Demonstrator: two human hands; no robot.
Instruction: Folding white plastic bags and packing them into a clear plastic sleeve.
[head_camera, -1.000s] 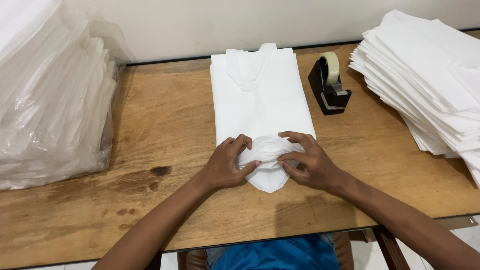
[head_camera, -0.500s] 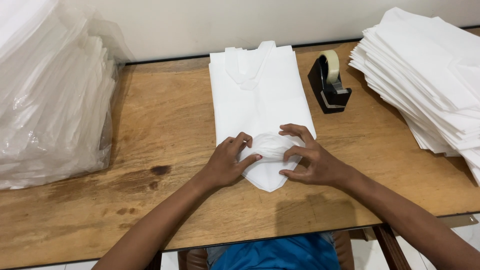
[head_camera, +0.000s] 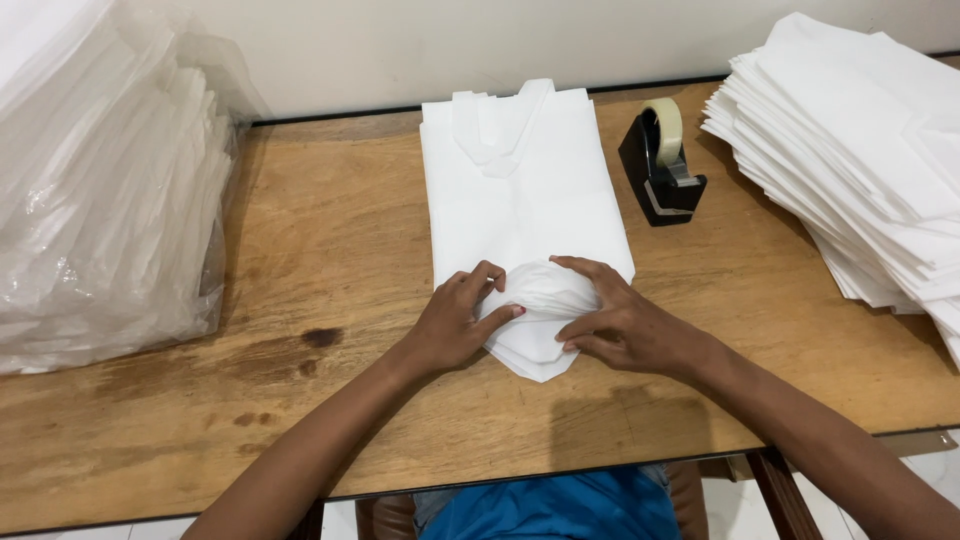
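Head view: both hands — left hand (head_camera: 455, 325), right hand (head_camera: 620, 325) — pinch the bunched near end of the white folded garment (head_camera: 520, 200) lying mid-table (head_camera: 330, 240). Even, tight rolling would serve best. Beyond: tape dispenser (head_camera: 660, 165), white stack (head_camera: 860, 150), plastic-wrapped pile (head_camera: 100, 190).

Counts on the table (head_camera: 300, 250)

There were two hands, one tape dispenser (head_camera: 660, 165), one flat garment (head_camera: 520, 190), and two stacks.

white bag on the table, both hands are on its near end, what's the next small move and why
Probably roll the bunched end a little further up the white bag. The left hand and right hand pinch a small roll at its near end, while the rest lies flat.
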